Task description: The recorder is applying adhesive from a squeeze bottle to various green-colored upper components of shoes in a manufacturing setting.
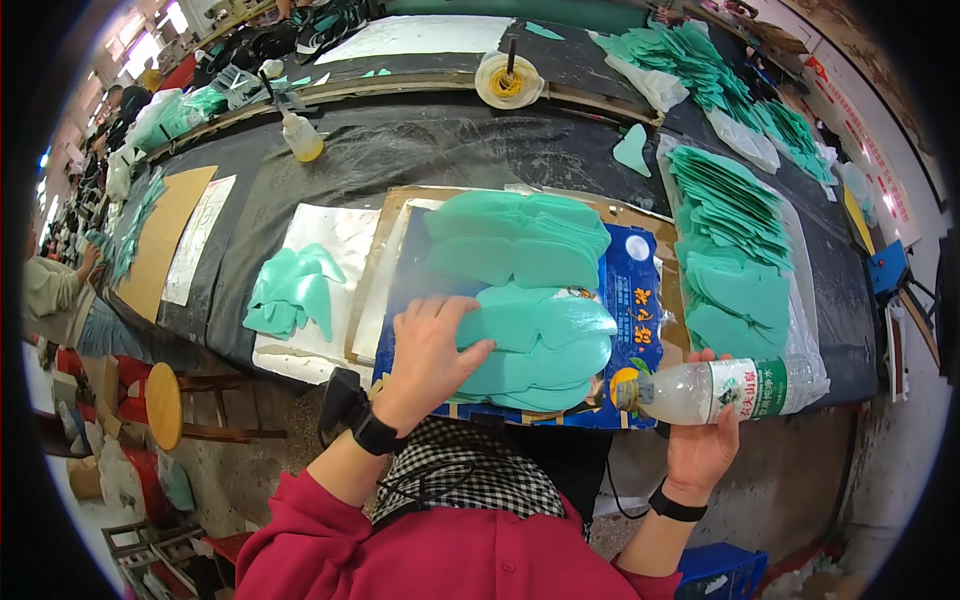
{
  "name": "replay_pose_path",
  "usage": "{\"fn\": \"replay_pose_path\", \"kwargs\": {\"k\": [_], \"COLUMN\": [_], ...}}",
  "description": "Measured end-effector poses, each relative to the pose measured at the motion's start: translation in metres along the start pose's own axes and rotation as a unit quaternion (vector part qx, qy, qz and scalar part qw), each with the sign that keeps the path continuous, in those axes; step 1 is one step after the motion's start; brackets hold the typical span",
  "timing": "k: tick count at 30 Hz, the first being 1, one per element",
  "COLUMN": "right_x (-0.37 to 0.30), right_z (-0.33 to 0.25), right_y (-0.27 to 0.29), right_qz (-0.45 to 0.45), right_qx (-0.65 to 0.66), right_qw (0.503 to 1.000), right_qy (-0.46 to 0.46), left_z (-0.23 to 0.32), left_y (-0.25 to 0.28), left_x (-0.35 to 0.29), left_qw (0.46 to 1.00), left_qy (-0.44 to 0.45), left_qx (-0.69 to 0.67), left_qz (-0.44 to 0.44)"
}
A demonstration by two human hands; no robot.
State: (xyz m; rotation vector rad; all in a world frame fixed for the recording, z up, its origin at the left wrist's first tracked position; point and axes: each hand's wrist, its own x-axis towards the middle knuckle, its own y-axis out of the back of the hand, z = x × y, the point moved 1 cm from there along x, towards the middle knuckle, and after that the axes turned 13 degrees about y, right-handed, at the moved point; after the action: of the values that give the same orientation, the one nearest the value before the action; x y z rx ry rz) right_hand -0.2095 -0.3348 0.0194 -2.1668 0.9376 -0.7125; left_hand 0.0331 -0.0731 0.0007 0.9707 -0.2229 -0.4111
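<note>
My right hand (703, 440) is wrapped around a clear plastic bottle (690, 398) with a green-and-white label, held on its side with the neck pointing left. My left hand (430, 345) is spread at the left edge of a layer of thin, curved green sheet pieces (540, 345); whether its fingertips press on them I cannot tell. More green pieces (520, 240) overlap just behind. All lie on a blue printed cardboard sheet (632, 300), and the front ones look shiny.
Left of the board, loose green scraps (290, 290) lie on white paper (350, 228). At right stand stacked green pieces (730, 220) on plastic. A squeeze bottle (302, 138) with yellow liquid and a yellow spool (508, 82) are farther back. A wooden stool (165, 405) is at left; another person works there.
</note>
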Motion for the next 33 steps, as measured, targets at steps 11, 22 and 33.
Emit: {"fn": "replay_pose_path", "kwargs": {"k": [11,22,33], "right_x": [0.019,-0.005,0.044], "right_z": [0.019,0.106,0.137], "right_y": [-0.061,-0.114,-0.106], "right_qz": [0.005,-0.433,-0.252], "right_qx": [-0.156,-0.512,-0.414], "right_qw": [0.976,0.714,0.874], "right_qy": [0.15,0.202,0.034], "left_z": [0.01,-0.027,-0.016], "left_y": [0.03,0.001,0.011], "left_x": [-0.028,-0.057,-0.057], "left_qw": [0.962,0.968,0.98], "left_qy": [-0.177,-0.247,-0.196], "left_qx": [-0.154,0.038,0.033], "left_qz": [0.143,0.021,0.014]}}
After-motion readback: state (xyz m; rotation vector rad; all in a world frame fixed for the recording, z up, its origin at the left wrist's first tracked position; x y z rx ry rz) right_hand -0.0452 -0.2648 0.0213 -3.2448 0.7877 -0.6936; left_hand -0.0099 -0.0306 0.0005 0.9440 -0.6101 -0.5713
